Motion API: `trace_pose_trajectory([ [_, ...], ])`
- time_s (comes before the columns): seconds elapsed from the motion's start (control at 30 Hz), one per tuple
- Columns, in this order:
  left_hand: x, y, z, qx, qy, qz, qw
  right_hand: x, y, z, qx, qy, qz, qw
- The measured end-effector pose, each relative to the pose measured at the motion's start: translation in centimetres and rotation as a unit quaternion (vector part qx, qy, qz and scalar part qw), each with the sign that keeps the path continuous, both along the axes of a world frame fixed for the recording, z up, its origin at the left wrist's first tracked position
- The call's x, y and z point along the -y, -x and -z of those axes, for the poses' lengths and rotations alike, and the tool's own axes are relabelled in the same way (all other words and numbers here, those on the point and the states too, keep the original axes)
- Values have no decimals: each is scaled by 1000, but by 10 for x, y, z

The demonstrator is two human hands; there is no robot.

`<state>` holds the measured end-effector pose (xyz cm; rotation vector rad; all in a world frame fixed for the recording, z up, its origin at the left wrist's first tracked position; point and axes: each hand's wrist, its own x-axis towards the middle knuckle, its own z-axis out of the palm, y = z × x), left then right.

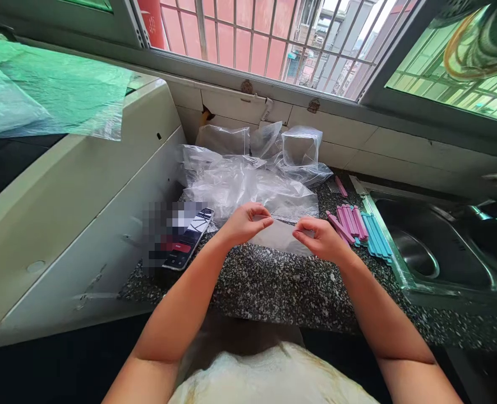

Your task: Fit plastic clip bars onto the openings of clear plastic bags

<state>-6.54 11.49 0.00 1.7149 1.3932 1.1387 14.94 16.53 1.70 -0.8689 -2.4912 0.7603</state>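
Note:
A clear plastic bag (279,235) hangs between my two hands, just above the near part of the counter. My left hand (251,221) pinches its upper left edge between thumb and fingers. At the upper right edge, the thumb and fingers of my right hand (319,238) are closed in a pinch too. Behind my hands lies a loose heap of clear plastic bags (248,185), some standing half open. To the right of my right hand are several slim pink plastic sticks (349,221), with blue plastic sticks (375,235) beside them.
A phone (189,238) with a lit screen lies at the left, partly blurred out. Beyond it stands a pale appliance (84,207) with green plastic sheeting (72,90) on top. A metal sink (442,241) is at the right. The speckled counter (274,286) ends near my body.

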Motion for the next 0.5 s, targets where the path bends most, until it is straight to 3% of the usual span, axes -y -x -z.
trace_pose_trajectory([
  [0.23, -1, -1, 6, -42, -15, 20, 999, 1, -4, 6, 9, -15, 0, 1000],
  [0.4, 1, -5, 9, -165, -137, -18, 976, 4, -4, 7, 33, -63, -7, 997],
  [0.5, 1, -8, 11, -227, -175, 4, 958, 7, -2, 7, 48, -83, -7, 995],
])
